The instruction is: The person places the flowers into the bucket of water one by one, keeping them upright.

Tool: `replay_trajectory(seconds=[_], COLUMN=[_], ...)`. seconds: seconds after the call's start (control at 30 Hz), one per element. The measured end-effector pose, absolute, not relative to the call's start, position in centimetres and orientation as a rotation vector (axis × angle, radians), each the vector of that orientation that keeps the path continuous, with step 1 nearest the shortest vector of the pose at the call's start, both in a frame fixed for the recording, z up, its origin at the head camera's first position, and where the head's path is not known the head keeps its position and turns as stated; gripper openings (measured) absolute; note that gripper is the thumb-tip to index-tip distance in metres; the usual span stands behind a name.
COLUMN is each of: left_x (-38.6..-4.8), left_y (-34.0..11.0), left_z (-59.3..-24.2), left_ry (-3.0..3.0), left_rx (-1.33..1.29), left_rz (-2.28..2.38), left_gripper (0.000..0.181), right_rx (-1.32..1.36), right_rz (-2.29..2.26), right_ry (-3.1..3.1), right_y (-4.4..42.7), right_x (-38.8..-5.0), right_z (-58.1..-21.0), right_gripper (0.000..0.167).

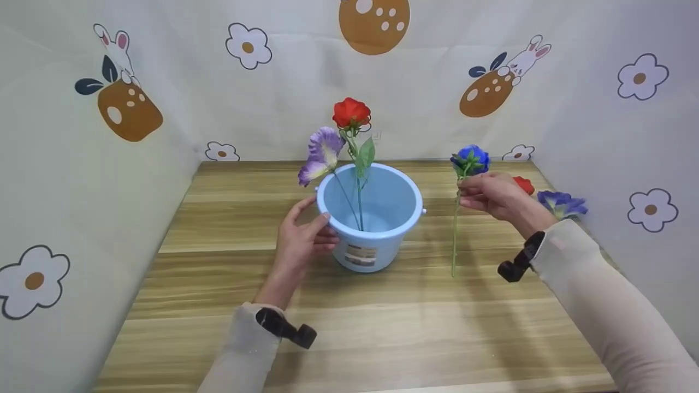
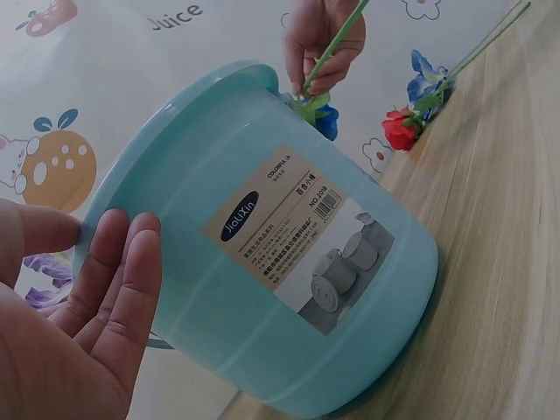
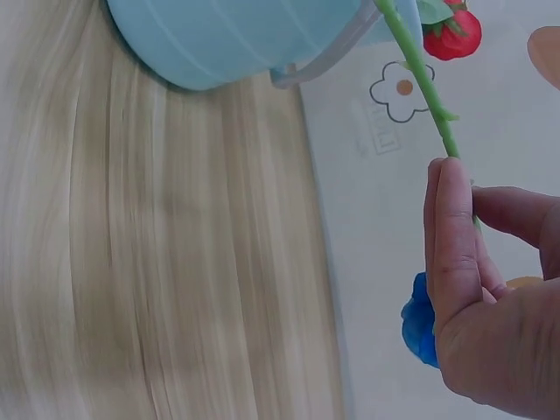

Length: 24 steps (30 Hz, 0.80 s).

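A light blue bucket (image 1: 377, 245) with a printed label (image 2: 297, 236) stands upright. Inside it lean a red rose (image 1: 351, 113) and a purple-and-white flower (image 1: 323, 153), their stems reaching the bottom. At the bucket's near left side my left hand (image 1: 297, 237) holds the rim, thumb at the edge and other fingers by the outer wall. To the right of the bucket, my right hand (image 1: 491, 194) pinches the green stem of a blue rose (image 1: 471, 158) just below its bloom. That stem (image 3: 420, 74) hangs down in the head view, apart from the bucket.
Another red flower (image 1: 524, 185) and a blue-violet flower (image 1: 561, 204) lie at the table's right edge, partly behind my right forearm. The wooden table (image 1: 382, 333) meets patterned cloth walls (image 1: 295, 109) at the back and sides. The bucket's handle (image 3: 337, 48) hangs at its side.
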<state>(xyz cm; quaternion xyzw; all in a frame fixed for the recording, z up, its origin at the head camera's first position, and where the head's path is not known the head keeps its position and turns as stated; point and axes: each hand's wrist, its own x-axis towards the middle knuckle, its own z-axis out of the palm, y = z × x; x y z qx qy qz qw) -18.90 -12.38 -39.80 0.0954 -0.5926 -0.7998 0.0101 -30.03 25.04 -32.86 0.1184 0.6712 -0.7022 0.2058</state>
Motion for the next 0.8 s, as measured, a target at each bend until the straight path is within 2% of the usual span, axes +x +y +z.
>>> replay_trajectory(seconds=[0.2, 0.33, 0.47, 0.8], left_x=[-18.8, -18.9, -19.0, -19.0], left_y=[-12.4, -12.4, -12.4, -12.4], left_z=[-39.7, -39.7, -39.7, -39.9], left_ry=[-1.862, -1.859, -1.856, -1.869], left_rx=[0.321, 0.324, 0.328, 0.337], left_rz=[-2.496, -2.506, -2.511, -2.502], left_gripper=[0.054, 0.055, 0.055, 0.055], right_rx=[0.336, 0.355, 0.362, 0.369], right_rz=[-1.988, -1.986, -2.000, -2.039], right_ry=[1.845, 1.837, 1.813, 1.764], right_y=[24.3, 23.9, 23.6, 22.5], right_x=[-30.2, -30.2, -30.2, -30.3], right_z=[-32.6, -32.5, -32.3, -31.4], right_gripper=[0.003, 0.016, 0.021, 0.012])
